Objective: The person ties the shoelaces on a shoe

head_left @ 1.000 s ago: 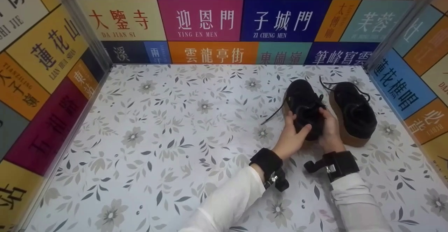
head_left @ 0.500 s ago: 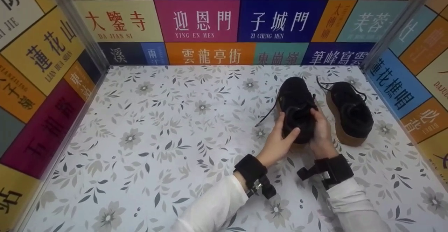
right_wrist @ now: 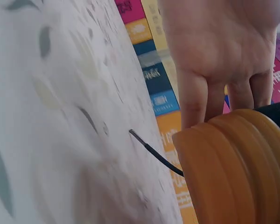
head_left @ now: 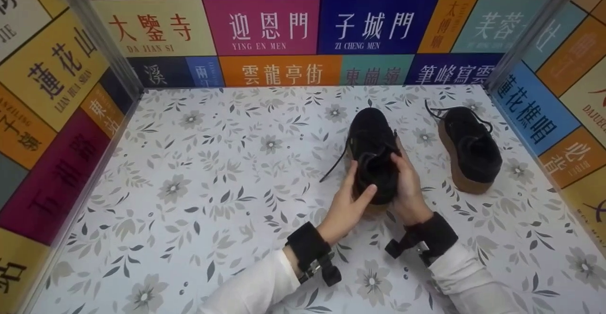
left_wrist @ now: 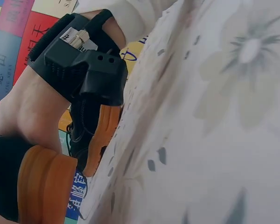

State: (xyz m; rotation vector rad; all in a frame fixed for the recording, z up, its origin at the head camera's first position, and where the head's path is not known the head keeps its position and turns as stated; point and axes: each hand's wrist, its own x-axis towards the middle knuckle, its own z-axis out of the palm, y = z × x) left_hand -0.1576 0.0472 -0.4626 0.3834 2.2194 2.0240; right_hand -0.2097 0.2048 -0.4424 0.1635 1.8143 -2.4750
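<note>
My left hand [head_left: 344, 214] and right hand [head_left: 408, 186] hold a black lace-up shoe [head_left: 371, 129] between them in the head view. The left thumb lies over the heel collar, its fingers along the shoe's left side. Along the other side, the right hand grips with its thumb at the collar. One loose lace trails to the left. In the left wrist view, wall shows between the thick brown sole [left_wrist: 46, 186] and the surface, so the heel is raised. The right wrist view shows the sole [right_wrist: 233, 172] close up. Fingers on the shoe's underside are partly hidden.
A matching second shoe [head_left: 473, 150] stands to the right on the white floral surface [head_left: 213, 172], its lace looping at the toe. Walls with coloured lettered panels [head_left: 265, 25] close off the back and both sides, with clear corner strips [head_left: 530, 39].
Both hands have moved left and slightly nearer with the shoe, widening the gap to the second shoe. The second shoe keeps its place on the surface.
</note>
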